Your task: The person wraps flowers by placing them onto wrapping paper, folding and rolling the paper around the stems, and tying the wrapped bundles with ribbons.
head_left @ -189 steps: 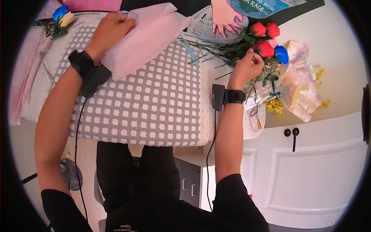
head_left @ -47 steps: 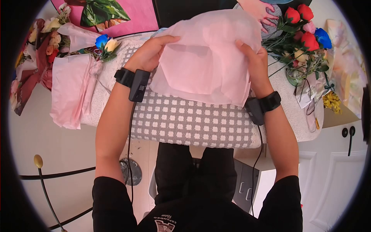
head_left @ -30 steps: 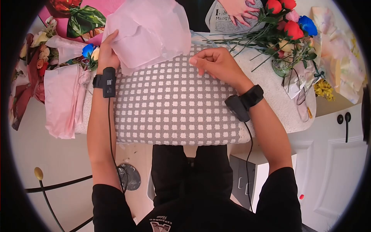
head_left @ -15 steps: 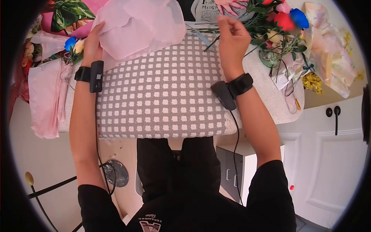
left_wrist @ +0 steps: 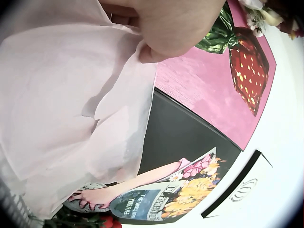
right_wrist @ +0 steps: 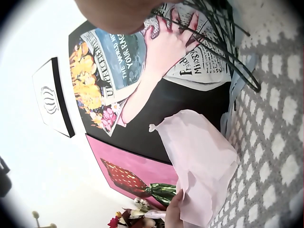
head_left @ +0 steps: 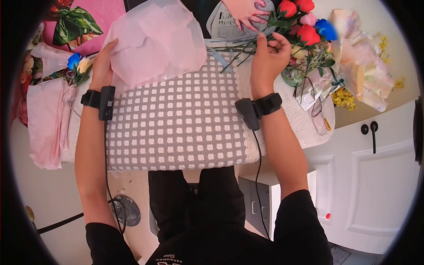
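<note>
My left hand (head_left: 104,66) pinches the left edge of a large pale pink sheet of wrapping paper (head_left: 159,39), with the thumb on top. The paper is raised over the grey-and-white checked cloth (head_left: 176,128), wrinkled and slightly folded. On the right, my right hand (head_left: 270,62) is at the green stems (head_left: 240,48) of a bunch of artificial roses, fingers bent and thumb raised. I cannot tell whether it grips a stem. The bunch has red roses (head_left: 308,34), a pink one and a blue rose (head_left: 326,29). Only part of this hand (right_wrist: 114,14) shows in the right wrist view.
Folded pink paper (head_left: 48,119) lies at the left, beside a blue and cream rose pair (head_left: 79,64). Wrapped bouquets stand farther left. Paintings lean behind the table, one on pink (left_wrist: 190,85). Patterned wrapping (head_left: 371,75) and yellow flowers (head_left: 343,99) are at the right.
Both hands held the pink paper at 1.6 s ago. The right hand has since let go and moved right to the rose stems; the left hand has carried the paper leftward.
</note>
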Demonstrator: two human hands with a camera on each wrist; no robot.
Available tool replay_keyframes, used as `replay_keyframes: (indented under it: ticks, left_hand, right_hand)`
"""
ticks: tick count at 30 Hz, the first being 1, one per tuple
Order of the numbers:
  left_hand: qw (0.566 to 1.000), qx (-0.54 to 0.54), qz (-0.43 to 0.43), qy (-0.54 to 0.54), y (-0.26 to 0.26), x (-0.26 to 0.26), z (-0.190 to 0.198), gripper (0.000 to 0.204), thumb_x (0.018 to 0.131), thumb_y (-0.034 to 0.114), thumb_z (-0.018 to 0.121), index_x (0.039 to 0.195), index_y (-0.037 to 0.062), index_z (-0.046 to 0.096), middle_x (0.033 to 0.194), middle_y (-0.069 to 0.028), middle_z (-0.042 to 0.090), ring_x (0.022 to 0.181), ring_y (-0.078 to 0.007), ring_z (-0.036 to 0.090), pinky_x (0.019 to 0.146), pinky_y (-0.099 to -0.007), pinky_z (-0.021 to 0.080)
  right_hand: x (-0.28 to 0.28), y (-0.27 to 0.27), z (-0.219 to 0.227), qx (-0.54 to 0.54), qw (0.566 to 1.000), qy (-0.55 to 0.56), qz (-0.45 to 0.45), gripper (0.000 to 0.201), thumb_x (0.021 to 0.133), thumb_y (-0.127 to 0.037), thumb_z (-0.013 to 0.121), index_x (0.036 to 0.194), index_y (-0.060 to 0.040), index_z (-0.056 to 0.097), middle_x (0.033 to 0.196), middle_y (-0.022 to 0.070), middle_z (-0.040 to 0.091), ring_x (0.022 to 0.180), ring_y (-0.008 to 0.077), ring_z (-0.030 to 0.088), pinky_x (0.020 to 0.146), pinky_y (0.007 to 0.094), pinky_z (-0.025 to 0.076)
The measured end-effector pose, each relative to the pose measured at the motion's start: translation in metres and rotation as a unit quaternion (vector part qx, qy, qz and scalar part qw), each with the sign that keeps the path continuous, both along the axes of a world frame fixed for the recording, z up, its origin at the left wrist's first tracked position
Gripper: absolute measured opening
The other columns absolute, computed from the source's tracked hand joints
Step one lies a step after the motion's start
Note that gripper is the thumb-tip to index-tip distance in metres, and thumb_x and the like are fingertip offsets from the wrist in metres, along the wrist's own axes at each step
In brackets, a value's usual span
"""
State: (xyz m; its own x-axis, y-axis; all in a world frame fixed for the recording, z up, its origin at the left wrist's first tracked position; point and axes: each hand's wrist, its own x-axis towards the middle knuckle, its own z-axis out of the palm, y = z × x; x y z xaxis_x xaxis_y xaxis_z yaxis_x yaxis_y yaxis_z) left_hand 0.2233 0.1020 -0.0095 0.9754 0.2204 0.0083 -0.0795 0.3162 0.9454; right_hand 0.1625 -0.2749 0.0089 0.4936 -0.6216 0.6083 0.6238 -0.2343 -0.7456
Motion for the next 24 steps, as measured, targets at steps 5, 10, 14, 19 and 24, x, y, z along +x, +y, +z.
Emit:
replay_keyframes:
  ticks: [5,10,14,19,24]
  left_hand:
    - [1.0,-0.028,-0.012,-0.006,0.003,0.01,-0.011,0.039,0.087,0.016,0.07,0.117,-0.0062,0.061,0.111,-0.0119,0.066,0.094,-0.0204,0.067,0.08,-0.0306,0.055]
    - [0.999,-0.031,0.026,-0.011,-0.004,0.008,-0.006,0.04,0.084,0.014,0.072,0.116,-0.0071,0.06,0.107,-0.0126,0.067,0.091,-0.0216,0.067,0.079,-0.0302,0.055]
    - [0.998,-0.051,0.005,-0.024,-0.005,0.004,-0.006,0.041,0.084,0.013,0.073,0.116,-0.0075,0.06,0.106,-0.0131,0.067,0.09,-0.0222,0.068,0.078,-0.0304,0.056]
    - [0.997,-0.07,-0.006,-0.025,-0.008,0.005,-0.006,0.04,0.084,0.013,0.072,0.116,-0.0066,0.06,0.105,-0.0134,0.068,0.088,-0.0228,0.068,0.075,-0.0323,0.057]
    - [0.996,-0.08,-0.015,-0.025,-0.005,0.007,-0.009,0.04,0.083,0.013,0.073,0.116,-0.0061,0.06,0.105,-0.0137,0.068,0.086,-0.0229,0.069,0.073,-0.0331,0.058]
  right_hand:
    - [-0.002,-0.012,0.006,0.025,1.0,0.005,-0.013,0.023,0.085,-0.009,0.072,0.101,-0.0011,0.058,0.089,0.0018,0.052,0.066,0.0057,0.047,0.06,0.0206,0.04]
    - [-0.001,-0.047,0.002,0.015,0.997,-0.006,-0.075,0.022,0.084,-0.01,0.072,0.102,-0.0013,0.064,0.089,0.0018,0.056,0.065,0.0058,0.048,0.061,0.0219,0.04]
    - [-0.033,-0.043,0.008,0.0,0.993,0.099,-0.064,0.036,0.082,-0.012,0.071,0.115,0.0,0.063,0.084,0.0033,0.059,0.066,0.0079,0.05,0.059,0.023,0.041]
    - [-0.057,-0.036,0.011,-0.02,0.963,0.269,0.015,0.052,0.087,-0.019,0.066,0.133,0.0029,0.054,0.108,0.0081,0.066,0.086,0.0134,0.065,0.061,0.026,0.049]
    - [-0.059,-0.041,0.012,-0.05,0.957,0.284,0.034,0.055,0.088,-0.02,0.065,0.136,0.0036,0.051,0.11,0.0093,0.066,0.091,0.0142,0.066,0.063,0.0266,0.05]
